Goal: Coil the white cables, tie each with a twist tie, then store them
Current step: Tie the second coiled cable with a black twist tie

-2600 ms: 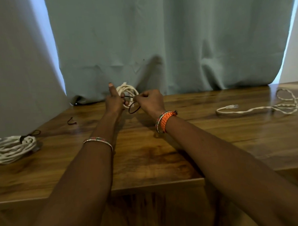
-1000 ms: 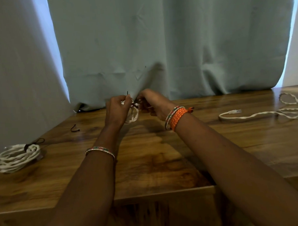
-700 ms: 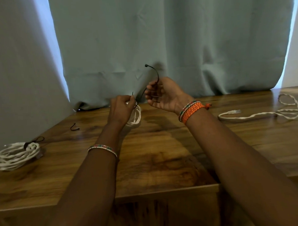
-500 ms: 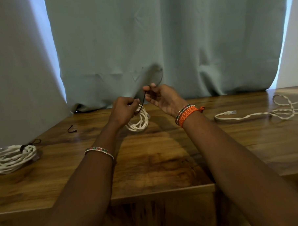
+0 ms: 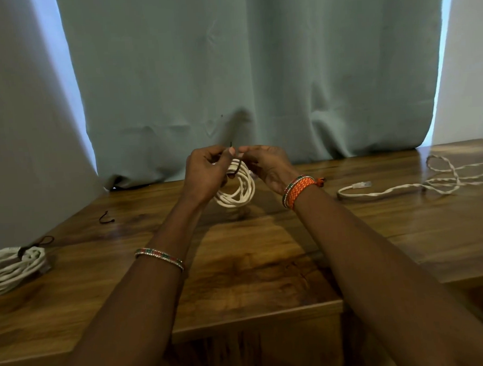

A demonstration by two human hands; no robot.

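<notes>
Hands meet above the far middle of the wooden worktop, raised clear of it. Left hand has its fingers curled round the upper left part of a coiled white cable, which hangs below and between the two hands, its lower loops just above the wood. Right hand pinches a dark twist tie between thumb and fingertips at the top of the coil; the tie runs down across the upper strands, and one short end sticks up just above the left thumb. Whether the left thumb also presses on the tie cannot be told.

At the near left edge of the worktop lies a second coiled cable, already bound with a dark tie at its top. Farther back on the left a spare twist tie rests loose on the wood, well apart from both coils. On the far right an uncoiled white cable trails across the worktop, its clear plug end pointing left toward the hands and its loops running off the right edge.

An orange woven band circles the right wrist, and a thin beaded bangle the left forearm. Behind the worktop hangs a pale green curtain.
</notes>
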